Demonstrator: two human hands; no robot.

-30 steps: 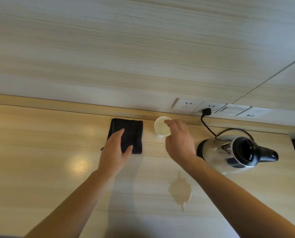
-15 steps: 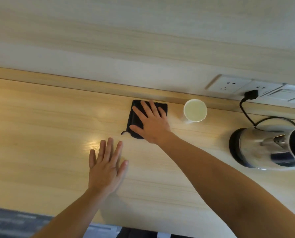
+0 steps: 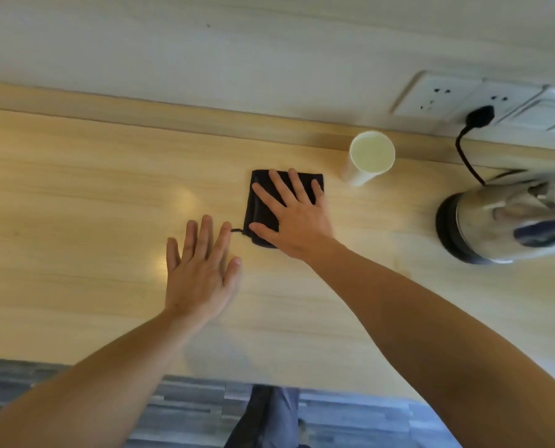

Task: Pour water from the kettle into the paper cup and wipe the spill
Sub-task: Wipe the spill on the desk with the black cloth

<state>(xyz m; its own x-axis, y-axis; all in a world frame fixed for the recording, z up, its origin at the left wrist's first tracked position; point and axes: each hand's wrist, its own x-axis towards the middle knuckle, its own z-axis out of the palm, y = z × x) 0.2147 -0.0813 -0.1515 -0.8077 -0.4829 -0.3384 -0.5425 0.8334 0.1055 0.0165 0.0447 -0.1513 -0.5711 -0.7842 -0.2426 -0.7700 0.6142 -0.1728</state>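
Note:
A folded black cloth [image 3: 260, 211] lies on the wooden counter [image 3: 75, 195], and my right hand [image 3: 290, 215] rests flat on it with the fingers spread. My left hand [image 3: 201, 270] lies flat and open on the bare counter just left of the cloth, holding nothing. A white paper cup [image 3: 368, 158] with liquid in it stands upright to the right of the cloth, near the back edge. The steel kettle [image 3: 508, 218] with black base sits at the far right, partly cut off by the frame. No spill shows in this view.
A black plug [image 3: 479, 116] sits in the wall sockets [image 3: 437, 95] behind the kettle, its cord running down to the kettle. The counter's front edge is near me, with grey flooring [image 3: 43, 389] below it.
My right hand left the cup and went onto the cloth. My left hand came off the cloth and now lies flat on the counter beside it. The view shifted; the puddle is out of sight.

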